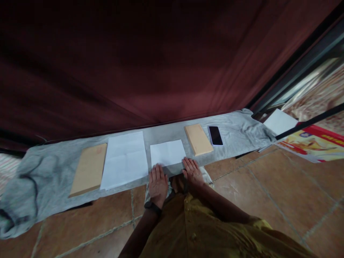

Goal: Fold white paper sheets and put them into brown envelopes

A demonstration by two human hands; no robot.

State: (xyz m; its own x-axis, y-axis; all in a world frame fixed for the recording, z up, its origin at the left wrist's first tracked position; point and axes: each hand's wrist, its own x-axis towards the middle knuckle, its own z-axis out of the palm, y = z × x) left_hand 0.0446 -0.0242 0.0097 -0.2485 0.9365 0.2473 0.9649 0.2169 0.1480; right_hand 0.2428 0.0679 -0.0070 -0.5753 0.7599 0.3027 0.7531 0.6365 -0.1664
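Note:
My left hand (pixel 158 183) lies flat, fingers stretched out, at the near left corner of a white sheet of paper (pixel 168 153). At the sheet's near right corner my right hand (pixel 192 171) rests flat as well, its fingers pointing forward. A crease seems to run across this smaller sheet. Left of it lies a larger stack of white paper (pixel 125 159) with faint fold lines. Farther left is a stack of brown envelopes (pixel 88 168). To the right of my right hand sits a smaller stack of brown envelopes (pixel 198 139).
A grey cloth (pixel 236 129) covers the long narrow table. A phone (pixel 215 135) with a dark screen lies right of the envelopes. Behind hangs a dark red curtain (pixel 172 71). A colourful printed box or poster (pixel 314 143) and a white sheet (pixel 280 122) are at the right, above the tiled floor (pixel 255 200).

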